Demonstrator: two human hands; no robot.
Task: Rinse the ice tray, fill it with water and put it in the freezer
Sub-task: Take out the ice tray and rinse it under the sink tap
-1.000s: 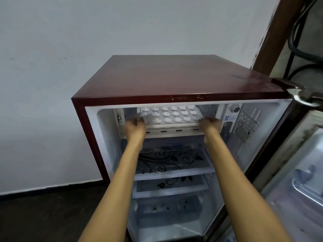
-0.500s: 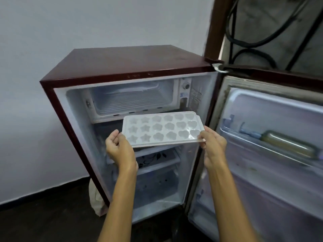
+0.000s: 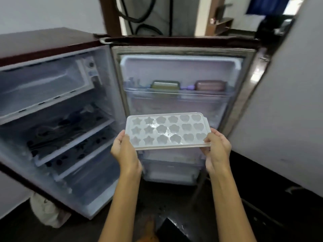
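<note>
A white ice tray (image 3: 167, 131) with star, flower and heart moulds is held level in front of the open fridge door. My left hand (image 3: 125, 151) grips its left end and my right hand (image 3: 217, 149) grips its right end, thumbs on top of the rim. The moulds look pale and glossy; I cannot tell whether they hold ice or water. The freezer compartment (image 3: 43, 88) sits at the top of the small maroon fridge (image 3: 43, 44) on the left, open and with nothing visible inside.
The fridge door (image 3: 181, 75) stands wide open behind the tray, with two lidded boxes (image 3: 165, 85) on its shelf. Glass shelves (image 3: 70, 137) fill the fridge body. A white wall (image 3: 288, 102) is close on the right. A white bag (image 3: 47, 212) lies on the dark floor.
Both hands pulled the tray out of the freezer compartment and carried it rightward, away from the fridge body, to in front of the open door. My view turned right.
</note>
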